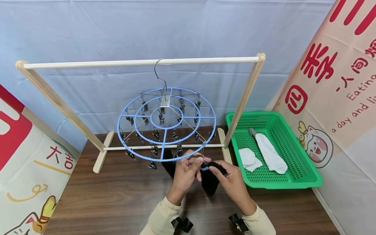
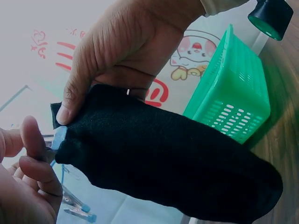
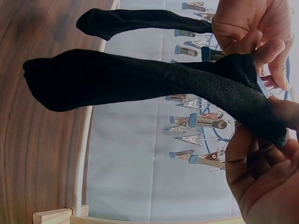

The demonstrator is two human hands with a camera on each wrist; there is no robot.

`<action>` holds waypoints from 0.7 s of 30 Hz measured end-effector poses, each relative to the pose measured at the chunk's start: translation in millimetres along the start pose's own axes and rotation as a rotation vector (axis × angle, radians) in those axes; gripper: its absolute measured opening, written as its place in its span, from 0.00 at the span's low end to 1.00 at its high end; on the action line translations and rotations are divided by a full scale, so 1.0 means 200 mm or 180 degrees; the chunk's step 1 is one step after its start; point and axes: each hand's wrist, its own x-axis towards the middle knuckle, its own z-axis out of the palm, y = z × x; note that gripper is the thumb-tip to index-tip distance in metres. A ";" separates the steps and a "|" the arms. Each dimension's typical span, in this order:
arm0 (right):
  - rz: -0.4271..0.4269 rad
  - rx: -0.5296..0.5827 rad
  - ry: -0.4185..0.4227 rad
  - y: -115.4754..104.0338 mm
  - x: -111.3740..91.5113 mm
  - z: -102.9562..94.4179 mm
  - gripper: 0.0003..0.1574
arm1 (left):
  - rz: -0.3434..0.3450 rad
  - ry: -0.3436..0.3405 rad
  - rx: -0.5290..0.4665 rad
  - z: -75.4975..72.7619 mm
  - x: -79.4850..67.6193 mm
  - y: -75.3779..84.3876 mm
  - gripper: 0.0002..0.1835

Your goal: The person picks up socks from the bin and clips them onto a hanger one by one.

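Observation:
A black sock (image 1: 210, 182) hangs from my right hand (image 1: 233, 182), whose thumb and fingers pinch its cuff. At that cuff is a blue-tipped metal clip (image 2: 58, 137) of the round blue hanger (image 1: 164, 143). My left hand (image 1: 185, 171) pinches the clip's handle end, just below the hanger's front right rim. Another black sock (image 3: 140, 22) hangs beside the left hand, partly hidden behind it in the head view. Several more clips (image 1: 154, 150) dangle from the hanger's rings.
The hanger hooks over the white rod (image 1: 117, 62) of a wooden stand (image 1: 245, 94). On the right, a green basket (image 1: 296, 186) holds a long white sock (image 1: 270, 153) with a grey end and a bunched white sock (image 1: 249, 160). Printed cloths hang at both sides.

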 end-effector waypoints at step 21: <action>0.0262 -0.0024 -0.0043 0.13 -0.03 0.02 0.05 | -0.0676 0.0089 -0.0013 0.01 -0.01 0.02 0.16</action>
